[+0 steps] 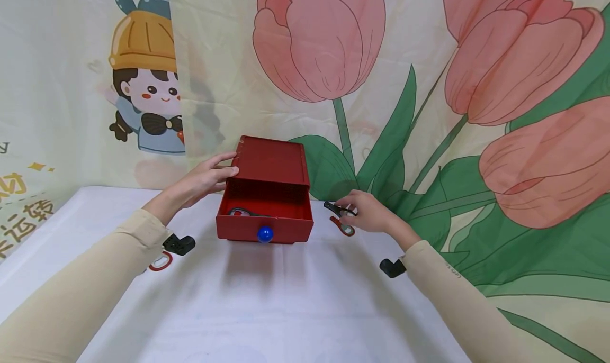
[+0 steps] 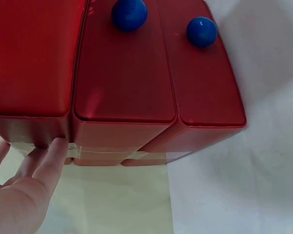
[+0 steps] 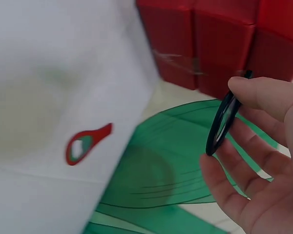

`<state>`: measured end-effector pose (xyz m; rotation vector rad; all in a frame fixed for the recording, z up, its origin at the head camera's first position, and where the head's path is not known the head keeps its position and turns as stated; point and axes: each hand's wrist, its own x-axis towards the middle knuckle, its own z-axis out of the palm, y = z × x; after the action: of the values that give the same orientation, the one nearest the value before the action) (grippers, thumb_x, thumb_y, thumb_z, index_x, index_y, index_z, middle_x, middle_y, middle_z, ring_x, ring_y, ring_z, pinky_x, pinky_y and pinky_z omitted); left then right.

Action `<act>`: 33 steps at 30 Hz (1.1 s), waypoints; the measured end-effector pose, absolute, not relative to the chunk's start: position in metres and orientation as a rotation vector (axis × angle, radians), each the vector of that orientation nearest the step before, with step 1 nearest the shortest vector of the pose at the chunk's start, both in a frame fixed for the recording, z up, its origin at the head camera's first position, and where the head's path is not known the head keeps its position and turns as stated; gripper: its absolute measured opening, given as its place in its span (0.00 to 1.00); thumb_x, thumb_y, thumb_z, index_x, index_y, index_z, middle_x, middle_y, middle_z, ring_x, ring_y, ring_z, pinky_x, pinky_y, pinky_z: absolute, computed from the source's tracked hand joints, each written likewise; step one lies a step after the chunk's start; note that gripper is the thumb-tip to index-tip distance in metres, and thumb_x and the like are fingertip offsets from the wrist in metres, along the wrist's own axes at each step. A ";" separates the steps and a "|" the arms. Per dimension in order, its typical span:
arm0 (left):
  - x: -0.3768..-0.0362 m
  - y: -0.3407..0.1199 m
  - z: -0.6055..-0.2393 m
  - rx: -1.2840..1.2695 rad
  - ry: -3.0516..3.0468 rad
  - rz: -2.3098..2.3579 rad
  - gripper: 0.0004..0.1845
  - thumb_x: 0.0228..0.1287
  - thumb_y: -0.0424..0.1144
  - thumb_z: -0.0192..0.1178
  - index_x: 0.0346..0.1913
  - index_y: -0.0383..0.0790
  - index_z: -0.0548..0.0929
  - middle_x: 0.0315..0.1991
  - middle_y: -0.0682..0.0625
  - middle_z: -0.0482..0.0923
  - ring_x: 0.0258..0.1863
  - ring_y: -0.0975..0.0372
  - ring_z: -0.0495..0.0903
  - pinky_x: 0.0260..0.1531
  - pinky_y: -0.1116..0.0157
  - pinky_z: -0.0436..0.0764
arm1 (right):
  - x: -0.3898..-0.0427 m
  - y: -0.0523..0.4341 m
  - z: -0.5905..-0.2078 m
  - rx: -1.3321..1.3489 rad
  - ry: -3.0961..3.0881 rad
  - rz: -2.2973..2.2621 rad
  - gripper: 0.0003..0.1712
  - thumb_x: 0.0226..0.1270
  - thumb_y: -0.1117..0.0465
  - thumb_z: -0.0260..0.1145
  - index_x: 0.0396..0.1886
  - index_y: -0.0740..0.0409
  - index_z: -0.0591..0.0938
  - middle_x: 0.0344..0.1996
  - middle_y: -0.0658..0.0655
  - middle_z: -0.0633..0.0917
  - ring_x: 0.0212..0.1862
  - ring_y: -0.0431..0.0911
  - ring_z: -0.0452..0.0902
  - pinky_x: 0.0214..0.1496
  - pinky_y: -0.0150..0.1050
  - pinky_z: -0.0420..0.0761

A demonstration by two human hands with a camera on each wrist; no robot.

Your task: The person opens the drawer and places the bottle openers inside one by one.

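Note:
A red drawer box with its top drawer pulled out stands at the back of the table. My left hand rests on the box's left edge, fingers extended; in the left wrist view the fingertips touch its side. To the right of the box, my right hand pinches a black tool with a loop end, like a bottle opener. Below it on the table lies a similar red tool. Inside the drawer sits another tool with a dark handle, partly hidden by the drawer front.
Another red loop-ended tool lies on the white table, mostly behind my left sleeve. Blue ball knobs stick out from the drawer fronts. A printed tulip curtain hangs right behind the box and along the right side.

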<state>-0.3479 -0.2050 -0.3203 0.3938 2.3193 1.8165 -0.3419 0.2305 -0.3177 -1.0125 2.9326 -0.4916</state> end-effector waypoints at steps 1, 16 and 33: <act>-0.348 -0.205 -0.320 0.395 2.318 1.817 0.44 0.81 0.47 0.56 0.88 0.49 0.44 0.83 0.34 0.54 0.80 0.39 0.59 0.78 0.40 0.62 | -0.340 0.229 -0.312 -1.022 2.933 -0.492 0.21 0.70 0.64 0.73 0.61 0.65 0.86 0.49 0.60 0.85 0.52 0.55 0.81 0.44 0.42 0.88; -0.348 -0.205 -0.321 0.391 2.319 1.803 0.44 0.82 0.48 0.56 0.88 0.50 0.43 0.84 0.34 0.52 0.81 0.38 0.59 0.78 0.39 0.62 | -0.322 0.198 -0.257 -1.203 2.909 -0.466 0.22 0.71 0.62 0.73 0.62 0.61 0.86 0.51 0.59 0.85 0.45 0.54 0.80 0.42 0.42 0.83; -0.348 -0.205 -0.321 0.401 2.299 1.824 0.43 0.82 0.47 0.55 0.88 0.49 0.43 0.83 0.33 0.54 0.81 0.39 0.59 0.78 0.40 0.62 | -0.312 0.152 -0.237 -1.305 2.790 -0.476 0.20 0.73 0.62 0.71 0.62 0.56 0.87 0.48 0.57 0.83 0.48 0.51 0.78 0.41 0.40 0.83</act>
<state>-0.3476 -0.2049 -0.3206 0.4015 2.2988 1.8238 -0.3123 0.1521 -0.2368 -1.3050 2.7903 -0.4765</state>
